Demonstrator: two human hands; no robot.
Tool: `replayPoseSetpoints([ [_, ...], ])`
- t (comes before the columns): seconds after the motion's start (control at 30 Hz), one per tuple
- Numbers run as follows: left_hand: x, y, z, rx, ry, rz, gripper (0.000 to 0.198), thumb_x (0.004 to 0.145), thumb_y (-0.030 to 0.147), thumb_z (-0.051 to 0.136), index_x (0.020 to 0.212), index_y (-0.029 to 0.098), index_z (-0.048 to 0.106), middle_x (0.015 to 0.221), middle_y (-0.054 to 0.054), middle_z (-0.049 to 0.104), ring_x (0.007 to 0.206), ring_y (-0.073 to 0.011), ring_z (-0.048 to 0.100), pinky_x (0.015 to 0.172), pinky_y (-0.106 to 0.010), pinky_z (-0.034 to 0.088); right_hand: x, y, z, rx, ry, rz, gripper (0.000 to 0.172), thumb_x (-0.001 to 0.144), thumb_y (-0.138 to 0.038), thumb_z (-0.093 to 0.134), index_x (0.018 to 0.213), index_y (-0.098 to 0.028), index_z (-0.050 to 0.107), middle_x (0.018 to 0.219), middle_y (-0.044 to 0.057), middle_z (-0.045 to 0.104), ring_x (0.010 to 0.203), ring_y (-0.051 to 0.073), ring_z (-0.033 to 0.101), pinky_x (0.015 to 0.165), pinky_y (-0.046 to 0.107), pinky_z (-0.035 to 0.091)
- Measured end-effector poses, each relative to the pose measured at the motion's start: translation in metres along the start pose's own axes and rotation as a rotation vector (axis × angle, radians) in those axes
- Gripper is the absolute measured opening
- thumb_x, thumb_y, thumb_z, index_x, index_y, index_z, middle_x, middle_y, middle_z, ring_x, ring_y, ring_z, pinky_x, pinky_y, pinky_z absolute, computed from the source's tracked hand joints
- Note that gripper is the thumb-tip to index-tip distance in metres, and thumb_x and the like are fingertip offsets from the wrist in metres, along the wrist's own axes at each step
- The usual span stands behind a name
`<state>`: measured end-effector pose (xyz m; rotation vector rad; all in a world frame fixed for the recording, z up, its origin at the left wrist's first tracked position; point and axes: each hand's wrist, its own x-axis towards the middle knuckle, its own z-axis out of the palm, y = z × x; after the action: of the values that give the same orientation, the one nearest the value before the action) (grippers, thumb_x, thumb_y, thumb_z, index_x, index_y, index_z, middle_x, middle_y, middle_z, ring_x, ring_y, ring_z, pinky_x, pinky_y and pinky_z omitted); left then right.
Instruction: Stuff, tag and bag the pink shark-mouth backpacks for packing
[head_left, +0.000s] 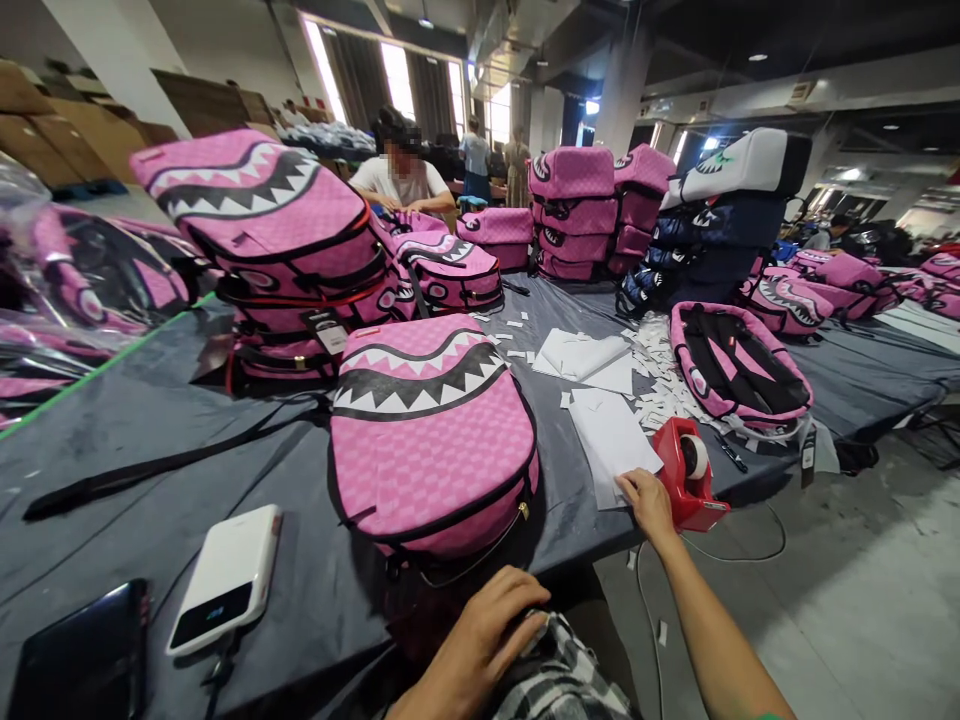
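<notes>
A pink backpack (pixel 431 440) with a black-and-white shark-mouth print lies front up on the dark cloth before me. My left hand (pixel 487 630) rests just below it, by the checkered fabric (pixel 559 665) over my lap, fingers loosely extended with nothing in them. At the table's edge, my right hand (pixel 649 500) pinches the lower corner of a white sheet of paper (pixel 607 440), thumb and fingers together. Right beside that hand stands a red tape dispenser (pixel 686 475) with a white roll of tape in it.
Stacked pink backpacks (pixel 277 230) stand at left. A power bank (pixel 229 580) and a phone (pixel 82 650) lie front left. Paper scraps (pixel 660 380), a pen (pixel 731 453) and an upturned backpack (pixel 739 365) are at right. A co-worker (pixel 405 175) sits across the table.
</notes>
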<state>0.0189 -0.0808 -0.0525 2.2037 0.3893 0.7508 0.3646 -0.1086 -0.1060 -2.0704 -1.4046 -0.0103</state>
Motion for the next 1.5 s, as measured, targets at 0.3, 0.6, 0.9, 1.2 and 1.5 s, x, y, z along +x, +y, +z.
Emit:
replayPoseSetpoints([
  [0.3, 0.078, -0.018, 0.048, -0.692, -0.147, -0.442, 0.059, 0.079, 0.063, 0.068, 0.119, 0.02, 0.066, 0.122, -0.011, 0.068, 0.112, -0.0262, 0.063, 0.101, -0.04, 0.046, -0.008, -0.024, -0.003, -0.055, 0.319, -0.016, 0.047, 0.102, -0.049, 0.04, 0.086, -0.017, 0.071, 0.084, 0.011, 0.071, 0.077, 0.021, 0.06, 0.075, 0.032, 0.043],
  [0.6, 0.123, -0.037, 0.103, -0.778, 0.403, -0.581, 0.057, 0.08, 0.068, 0.059, 0.095, 0.014, 0.07, 0.088, -0.01, 0.07, 0.09, -0.0251, 0.065, 0.083, -0.036, 0.051, -0.054, -0.11, -0.013, 0.113, 0.103, -0.345, 0.032, 0.099, -0.018, 0.041, 0.118, -0.024, 0.066, 0.096, 0.008, 0.071, 0.087, 0.02, 0.068, 0.074, 0.031, 0.056],
  [0.9, 0.019, -0.002, 0.026, -0.172, 0.075, -0.298, 0.018, 0.086, 0.022, 0.055, 0.076, 0.019, 0.07, 0.064, 0.0, 0.062, 0.059, -0.0133, 0.05, 0.063, -0.026, 0.038, -0.008, -0.152, -0.057, 0.08, -0.443, -1.022, 0.06, 0.082, -0.045, 0.074, 0.134, -0.02, 0.056, 0.112, 0.01, 0.073, 0.113, 0.026, 0.064, 0.118, 0.055, 0.03],
  [1.2, -0.056, 0.0, -0.011, -0.433, 0.46, -0.703, 0.03, 0.083, 0.047, 0.067, 0.088, 0.019, 0.075, 0.083, -0.004, 0.075, 0.074, -0.0179, 0.063, 0.067, -0.025, 0.045, -0.033, -0.167, 0.009, 0.115, -0.327, -1.013, 0.036, 0.103, -0.039, 0.047, 0.082, -0.02, 0.069, 0.062, 0.001, 0.066, 0.052, 0.01, 0.057, 0.051, 0.023, 0.036],
  [1.5, -0.045, -0.03, -0.028, -0.402, 0.96, -0.672, 0.039, 0.075, 0.055, 0.074, 0.083, 0.018, 0.063, 0.067, 0.003, 0.06, 0.061, -0.0119, 0.055, 0.059, -0.022, 0.044, -0.028, -0.193, 0.023, 0.132, -0.301, -0.843, 0.031, 0.102, -0.039, 0.049, 0.088, -0.022, 0.072, 0.071, 0.003, 0.072, 0.056, 0.012, 0.063, 0.055, 0.024, 0.037],
])
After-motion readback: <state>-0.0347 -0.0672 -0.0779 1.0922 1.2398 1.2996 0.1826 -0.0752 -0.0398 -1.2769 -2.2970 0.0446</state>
